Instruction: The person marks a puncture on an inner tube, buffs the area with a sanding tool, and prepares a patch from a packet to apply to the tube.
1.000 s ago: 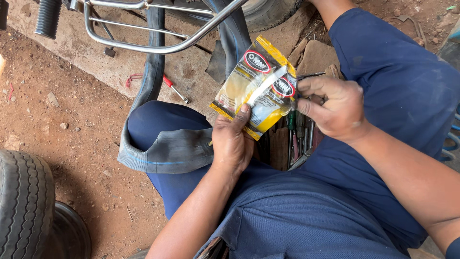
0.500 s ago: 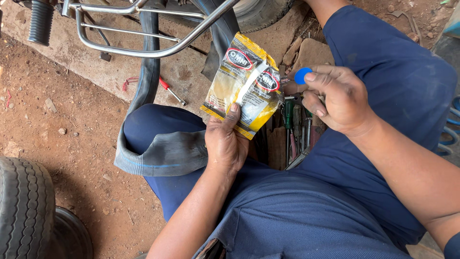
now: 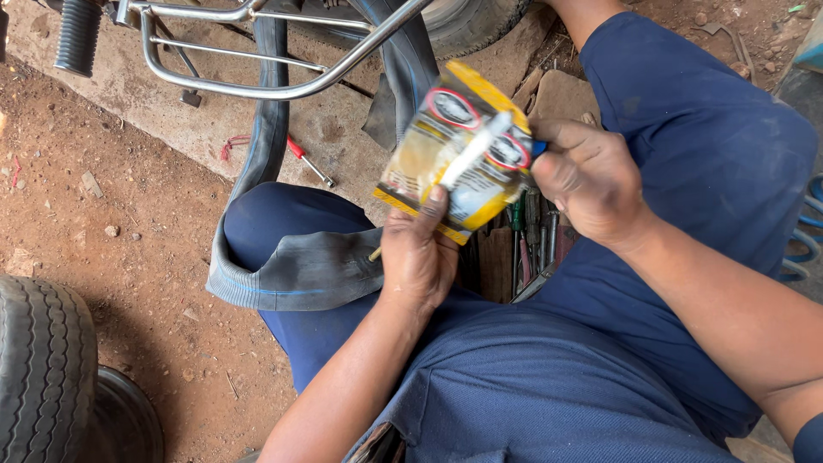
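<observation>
The left hand point(image 3: 418, 257) grips a yellow packet point(image 3: 446, 163) from below; the right hand point(image 3: 587, 176), just beside it, pinches a white tube point(image 3: 473, 151) lying across the packet's front.

The yellow packet point(image 3: 454, 163) is motion-blurred, its print unreadable. The right hand point(image 3: 587, 176) covers most of a blue-capped thing, perhaps a small tube. The tyre point(image 3: 43, 369) is cut by the left edge, and the tools point(image 3: 531, 236) between the knees lie half hidden.
</observation>
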